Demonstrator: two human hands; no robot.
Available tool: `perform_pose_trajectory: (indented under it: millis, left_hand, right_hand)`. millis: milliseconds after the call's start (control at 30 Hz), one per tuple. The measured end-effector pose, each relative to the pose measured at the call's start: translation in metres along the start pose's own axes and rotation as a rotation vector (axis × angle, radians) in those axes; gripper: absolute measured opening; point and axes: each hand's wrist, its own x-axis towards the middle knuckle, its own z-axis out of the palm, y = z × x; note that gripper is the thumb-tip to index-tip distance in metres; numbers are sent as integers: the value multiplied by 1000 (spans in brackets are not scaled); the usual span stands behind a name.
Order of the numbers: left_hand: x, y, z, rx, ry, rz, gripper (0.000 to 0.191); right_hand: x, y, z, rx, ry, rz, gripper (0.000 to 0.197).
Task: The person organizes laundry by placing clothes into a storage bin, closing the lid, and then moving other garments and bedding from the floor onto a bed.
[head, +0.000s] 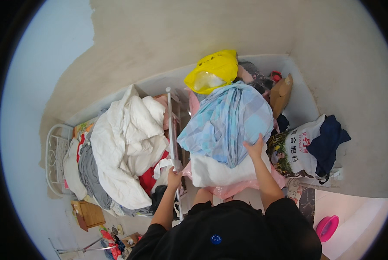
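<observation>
My left hand (pixel 174 179) is closed on the edge of a pink plastic bag (pixel 225 191), beside the white metal bed rail (pixel 172 126). The bag spreads around and under a folded white quilt (pixel 210 174). On top of the quilt lies a bunched blue checked cloth (pixel 223 122). My right hand (pixel 255 149) rests against the lower right side of this cloth, thumb apart from the fingers; its fingertips are partly hard to make out. A yellow plastic bag (pixel 218 70) sits behind the cloth.
A bed at left holds a rumpled white quilt (pixel 129 130) and grey bedding (pixel 91 175). To the right stand a printed woven sack (pixel 291 149) with dark blue cloth (pixel 327 143) on it and a cardboard box (pixel 281 92). A pink basin (pixel 327 228) is on the floor.
</observation>
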Motion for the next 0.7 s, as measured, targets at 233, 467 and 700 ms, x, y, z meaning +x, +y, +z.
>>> perform_pose_trajectory:
  millis: [233, 467, 700]
  left_hand:
    - [124, 21, 39, 120, 60, 288, 58]
    - [237, 72, 72, 304, -119, 231, 89]
    - [298, 86, 131, 408, -289, 95, 87]
  right_hand:
    - [-5, -15, 36, -112, -91, 82, 109]
    - [-4, -16, 63, 20, 71, 318, 109]
    - [-7, -22, 43, 219, -62, 494, 62]
